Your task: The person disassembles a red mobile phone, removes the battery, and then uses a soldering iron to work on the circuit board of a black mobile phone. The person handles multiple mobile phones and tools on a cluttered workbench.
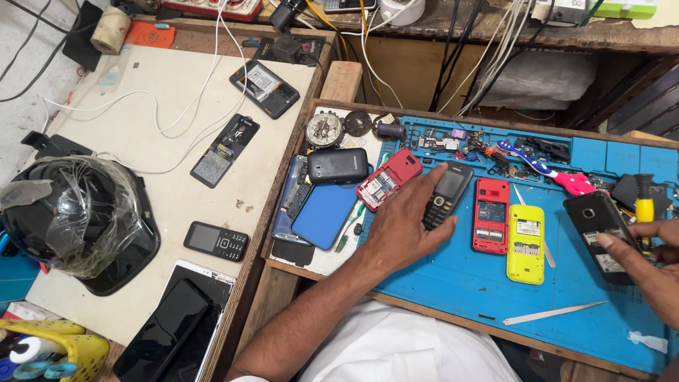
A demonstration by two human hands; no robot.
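Looking down at a phone repair setup: the left hand [404, 233] is stretched out over the blue work mat [460, 283], fingers spread and resting on a black keypad phone [445, 194] that lies flat on the mat. Not really clamped on it, more like fingertips and thumb laid around its lower half. Over at the far right edge, the right hand [647, 265] has a black phone with its back off [601, 233], thumb pressed across it, and a yellow-handled screwdriver [644, 209] stands up just behind the fingers; can't tell for sure if that hand is gripping the tool too.

Between the two hands sit a red phone shell [491, 225] and a yellow phone shell [526, 244], side by side and both open-backed. Another red phone [388, 179] lies tilted just left of the keypad phone. White tweezers [554, 313] lie near the front edge of the mat. A helmet wrapped in plastic [74, 219] sits on the counter [141, 106] well off to the left.
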